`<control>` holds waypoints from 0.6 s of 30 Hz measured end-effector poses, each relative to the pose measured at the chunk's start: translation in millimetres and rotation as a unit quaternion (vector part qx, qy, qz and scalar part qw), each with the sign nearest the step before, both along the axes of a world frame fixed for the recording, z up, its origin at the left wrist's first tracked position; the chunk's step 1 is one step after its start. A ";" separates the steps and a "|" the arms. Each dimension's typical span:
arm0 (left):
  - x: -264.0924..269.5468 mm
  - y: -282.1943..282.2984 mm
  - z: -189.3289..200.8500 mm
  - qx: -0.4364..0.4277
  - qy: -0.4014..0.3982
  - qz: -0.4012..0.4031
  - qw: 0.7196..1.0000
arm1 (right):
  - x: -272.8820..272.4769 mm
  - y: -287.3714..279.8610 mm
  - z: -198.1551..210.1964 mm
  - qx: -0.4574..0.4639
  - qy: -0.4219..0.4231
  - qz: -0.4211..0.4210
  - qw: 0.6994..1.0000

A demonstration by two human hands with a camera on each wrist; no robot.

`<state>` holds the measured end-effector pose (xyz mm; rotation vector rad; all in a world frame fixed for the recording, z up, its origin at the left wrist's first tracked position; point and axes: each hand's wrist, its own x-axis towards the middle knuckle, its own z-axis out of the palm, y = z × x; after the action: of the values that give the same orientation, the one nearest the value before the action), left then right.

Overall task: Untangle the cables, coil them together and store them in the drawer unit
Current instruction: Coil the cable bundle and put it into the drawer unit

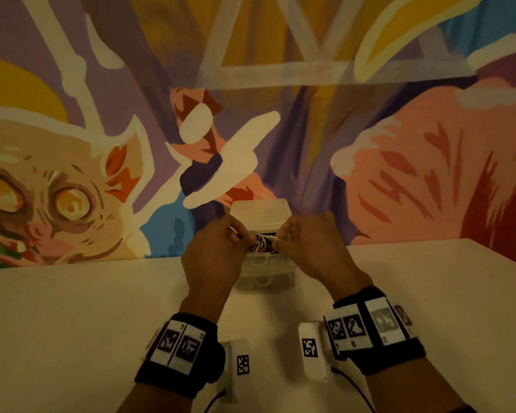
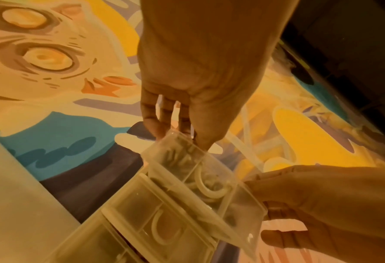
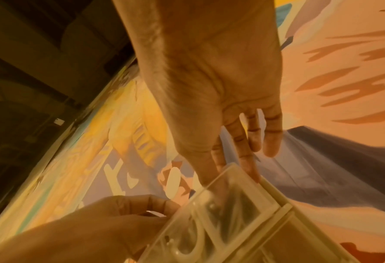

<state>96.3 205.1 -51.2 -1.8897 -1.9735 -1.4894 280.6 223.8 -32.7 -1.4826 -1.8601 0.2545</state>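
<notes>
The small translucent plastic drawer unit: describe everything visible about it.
The small translucent plastic drawer unit stands on the white table against the painted wall. Its drawers, stacked one above another, have curved handles. The top drawer is pulled out, with cables inside; the left hand and right hand reach into it.

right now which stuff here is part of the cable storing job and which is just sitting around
Part of the job:
- cables in the pulled-out top drawer
- drawer unit
- left hand, right hand, both at the drawer

Just there:
- white table
- painted mural wall
</notes>
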 end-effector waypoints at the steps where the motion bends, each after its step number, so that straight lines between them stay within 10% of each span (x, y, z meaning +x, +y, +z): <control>1: 0.2 -0.1 0.3 0.007 0.006 0.004 1.000 | 0.5 1.4 -1.3 0.008 -0.007 -0.007 1.000; 12: -9.3 17.3 -6.3 0.028 0.049 -0.085 0.995 | -5.8 -19.6 18.6 0.060 -0.171 0.000 0.983; 18: -14.2 21.8 -4.9 -0.022 0.126 -0.108 0.986 | -12.2 -30.6 27.0 -0.060 -0.277 0.078 0.956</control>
<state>82.2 226.9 -56.2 -2.2458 -1.7515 -1.1796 268.4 193.2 -5.7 -1.6029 -2.4490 0.0214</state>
